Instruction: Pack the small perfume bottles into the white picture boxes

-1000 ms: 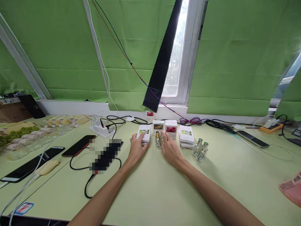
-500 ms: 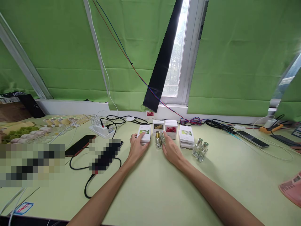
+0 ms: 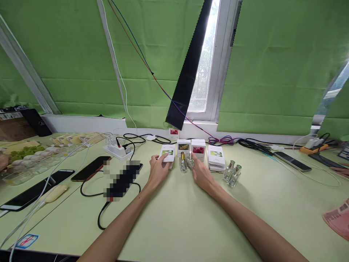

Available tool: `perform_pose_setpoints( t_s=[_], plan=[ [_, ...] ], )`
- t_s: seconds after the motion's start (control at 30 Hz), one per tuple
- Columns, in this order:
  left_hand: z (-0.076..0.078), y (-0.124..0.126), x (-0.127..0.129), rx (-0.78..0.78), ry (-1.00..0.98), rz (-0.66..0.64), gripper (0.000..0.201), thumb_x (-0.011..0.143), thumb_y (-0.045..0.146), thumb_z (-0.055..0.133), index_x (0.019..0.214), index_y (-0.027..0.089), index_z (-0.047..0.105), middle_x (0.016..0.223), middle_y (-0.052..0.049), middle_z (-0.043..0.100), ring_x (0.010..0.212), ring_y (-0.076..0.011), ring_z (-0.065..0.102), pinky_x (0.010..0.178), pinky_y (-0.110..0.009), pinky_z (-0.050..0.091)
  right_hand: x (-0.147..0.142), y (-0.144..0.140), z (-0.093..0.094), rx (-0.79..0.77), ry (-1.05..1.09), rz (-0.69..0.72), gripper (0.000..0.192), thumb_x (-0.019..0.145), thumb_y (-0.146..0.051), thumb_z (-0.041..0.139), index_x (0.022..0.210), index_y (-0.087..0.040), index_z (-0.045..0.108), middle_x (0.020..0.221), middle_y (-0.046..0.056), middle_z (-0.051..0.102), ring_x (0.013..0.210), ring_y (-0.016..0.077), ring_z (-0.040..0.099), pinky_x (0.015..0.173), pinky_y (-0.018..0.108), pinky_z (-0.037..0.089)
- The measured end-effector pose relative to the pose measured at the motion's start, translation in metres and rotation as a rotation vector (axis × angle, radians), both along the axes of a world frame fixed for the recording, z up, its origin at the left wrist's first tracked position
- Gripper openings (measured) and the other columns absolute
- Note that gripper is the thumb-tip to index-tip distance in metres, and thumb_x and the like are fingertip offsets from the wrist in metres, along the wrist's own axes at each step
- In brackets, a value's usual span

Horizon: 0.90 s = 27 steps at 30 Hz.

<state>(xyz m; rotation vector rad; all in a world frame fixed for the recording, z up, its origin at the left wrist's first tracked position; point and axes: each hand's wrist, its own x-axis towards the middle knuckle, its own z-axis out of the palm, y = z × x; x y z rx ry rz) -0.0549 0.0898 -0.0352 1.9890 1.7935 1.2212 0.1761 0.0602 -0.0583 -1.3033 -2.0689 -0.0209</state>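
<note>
My left hand [image 3: 158, 169] is closed around a stacked pair of small white boxes; the top white box [image 3: 167, 150] has a green-and-white flower picture, and my thumb rests on its face. My right hand [image 3: 202, 175] grips a small clear glass bottle [image 3: 190, 163], partly hidden by the fingers and tilted. Just left of it stands a gold-capped glass bottle [image 3: 183, 165]. Behind them are a white box with a yellow flower picture [image 3: 184, 146] and a white box with a red flower picture [image 3: 198, 149].
More white boxes [image 3: 216, 158] lie stacked on the right, beside two silver-capped glass bottles [image 3: 231, 175]. Phones [image 3: 91, 168] and cables cover the left side, with a white power strip [image 3: 117, 150]. Another person's hand [image 3: 3, 161] shows at the far left, near egg-like items in a tray.
My right hand has shifted slightly right, and the bottle in it now leans more. My left hand stays at the white boxes. At far left, a person's hand has come into view.
</note>
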Motion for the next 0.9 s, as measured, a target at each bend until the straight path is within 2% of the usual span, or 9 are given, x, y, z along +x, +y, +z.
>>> perform_pose_setpoints(
  t_s=[0.23,0.47,0.7,0.9],
  plan=[
    [0.0,0.001,-0.002,0.021,0.019,-0.001,0.042,0.091,0.031,0.058,0.131,0.024,0.069,0.108,-0.012,0.05,0.114,-0.031,0.052,0.104,-0.05,0.045,0.007,-0.01,0.003,-0.019,0.046,0.005,0.077,0.096,-0.013,0.047,0.163,-0.021,0.01,0.109,0.014,0.066,0.091,0.0271,0.066,0.076,0.039,0.057],
    [0.005,0.0,-0.003,0.025,0.021,0.017,0.039,0.091,0.032,0.056,0.126,0.024,0.072,0.103,-0.012,0.052,0.11,-0.0314,0.052,0.104,-0.049,0.045,0.015,-0.018,0.006,-0.071,0.154,0.068,0.072,0.096,-0.013,0.046,0.161,-0.024,0.018,0.115,0.014,0.068,0.109,0.0285,0.065,0.088,0.043,0.056],
    [0.008,-0.001,-0.001,0.025,0.015,0.044,0.037,0.089,0.028,0.054,0.12,0.025,0.074,0.099,-0.01,0.051,0.109,-0.0323,0.052,0.106,-0.05,0.044,0.016,-0.019,0.003,-0.003,0.191,0.068,0.077,0.091,-0.009,0.048,0.161,-0.026,0.021,0.113,0.01,0.068,0.104,0.0256,0.064,0.091,0.043,0.056],
    [0.008,-0.003,0.001,0.02,0.024,0.048,0.04,0.087,0.024,0.055,0.122,0.023,0.073,0.102,-0.011,0.05,0.109,-0.0326,0.052,0.106,-0.05,0.044,0.016,-0.017,0.0,0.016,0.207,0.075,0.074,0.09,-0.009,0.045,0.16,-0.025,0.025,0.119,0.011,0.065,0.117,0.0275,0.058,0.099,0.048,0.052]
  ],
)
